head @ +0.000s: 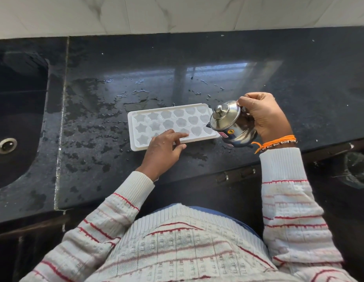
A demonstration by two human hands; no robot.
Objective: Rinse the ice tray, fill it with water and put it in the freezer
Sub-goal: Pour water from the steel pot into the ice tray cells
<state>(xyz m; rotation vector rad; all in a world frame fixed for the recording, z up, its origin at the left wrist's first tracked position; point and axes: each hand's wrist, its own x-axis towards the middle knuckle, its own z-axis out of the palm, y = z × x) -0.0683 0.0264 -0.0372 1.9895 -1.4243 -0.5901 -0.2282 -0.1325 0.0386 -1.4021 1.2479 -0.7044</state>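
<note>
Two hands: both were at work over the ice tray (173, 125), which lay flat on the wet black bench (278, 82), near its front edge and well right of the sink (18, 119).
Left hand (164, 148): its fingers lay straight across the tray's near rim and nearest cells, pressing it down; the grip was loose and closed round nothing.
Right hand (262, 117): its grip was curled round a small steel kettle (230, 123), lid on, tilted with the spout toward the tray's right end.
Tray contents: star, flower and heart cells looked glossy, but whether each held water could not be told.
Pour: no stream showed at the spout, so whether water was running could not be told.
Step in hand: judged to be the filling, with the rinse apparently done, given the puddles on the bench round the tray.
Next move: likely called for a slow, low pour moved cell by cell, the left hand steadying the tray.
Afterwards: carrying would need both hands and a level tray, since shallow cells spill easily.
Freezer: not in view.
</note>
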